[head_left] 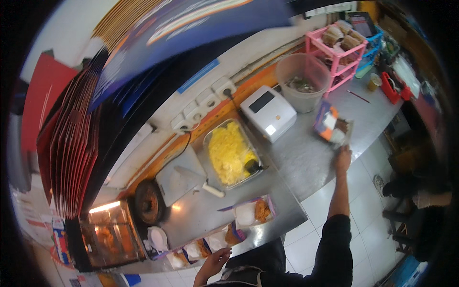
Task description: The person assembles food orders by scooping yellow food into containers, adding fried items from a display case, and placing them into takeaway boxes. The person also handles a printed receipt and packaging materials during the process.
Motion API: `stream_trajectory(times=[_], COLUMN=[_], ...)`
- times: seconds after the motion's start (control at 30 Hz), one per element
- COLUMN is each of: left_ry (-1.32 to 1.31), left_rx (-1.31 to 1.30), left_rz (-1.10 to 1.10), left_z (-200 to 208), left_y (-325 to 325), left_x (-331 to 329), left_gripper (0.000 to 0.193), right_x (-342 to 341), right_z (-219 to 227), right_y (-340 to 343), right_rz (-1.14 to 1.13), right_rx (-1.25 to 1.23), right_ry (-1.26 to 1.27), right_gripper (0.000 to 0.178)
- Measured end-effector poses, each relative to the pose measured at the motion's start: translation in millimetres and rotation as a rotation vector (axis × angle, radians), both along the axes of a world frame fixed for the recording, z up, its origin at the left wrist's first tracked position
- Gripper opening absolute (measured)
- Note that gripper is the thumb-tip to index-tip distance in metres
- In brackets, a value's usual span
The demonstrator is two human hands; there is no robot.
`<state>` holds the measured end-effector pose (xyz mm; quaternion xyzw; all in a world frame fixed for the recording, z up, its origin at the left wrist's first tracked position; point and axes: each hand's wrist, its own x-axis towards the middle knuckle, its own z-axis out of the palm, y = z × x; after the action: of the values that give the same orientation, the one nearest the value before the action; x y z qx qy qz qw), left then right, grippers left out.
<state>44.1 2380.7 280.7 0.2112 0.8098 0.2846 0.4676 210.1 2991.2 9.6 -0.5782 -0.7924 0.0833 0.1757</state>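
At the right end of the steel counter, my right hand (343, 158) is closed at the near edge of a purple, orange and white paper food box (326, 123). The box is smeared by motion, with something brown at its right side. Low in the view, my left hand (216, 261) hangs loosely open at the counter's front edge, holding nothing. Just above it lies an open food box (220, 237) with white rice and fried chicken. More open boxes of rice and chicken stand in the row, one (246, 215) to the right and others (195, 249) to the left.
Behind are a metal tray (229, 153) of yellow food, a white cutting board (179, 174) with a knife (213, 190), a white printer-like machine (268, 114), a clear bucket (303, 83) and a pink rack (337, 55). A lit display case (112, 234) stands left. Folded cartons (71, 153) hang overhead.
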Motion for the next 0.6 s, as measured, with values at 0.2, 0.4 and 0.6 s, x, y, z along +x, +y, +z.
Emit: stream_trajectory(times=[0.2,0.4,0.6], left_ry=[-0.123,0.801,1.715], left_rx=[-0.024,0.25,0.167], left_rz=[0.106,0.647,1.393], left_z=[2.1,47.9,169.5], left_y=[-35.6,-160.7,-405.7], left_x=[-2.1,-49.9,-130.3], left_gripper=[0.029,0.013,0.01], right_x=[7.0,-86.8,-196.3], right_z=[-44.6,1.6,125.8], right_y=[-7.4,-201.2,-415.9], right_rz=[0.073,0.405,0.872], right_rx=[0.155,-0.259,-0.515], right_ry=[0.276,0.93,0.859], right_gripper=[0.043,0.049,0.045])
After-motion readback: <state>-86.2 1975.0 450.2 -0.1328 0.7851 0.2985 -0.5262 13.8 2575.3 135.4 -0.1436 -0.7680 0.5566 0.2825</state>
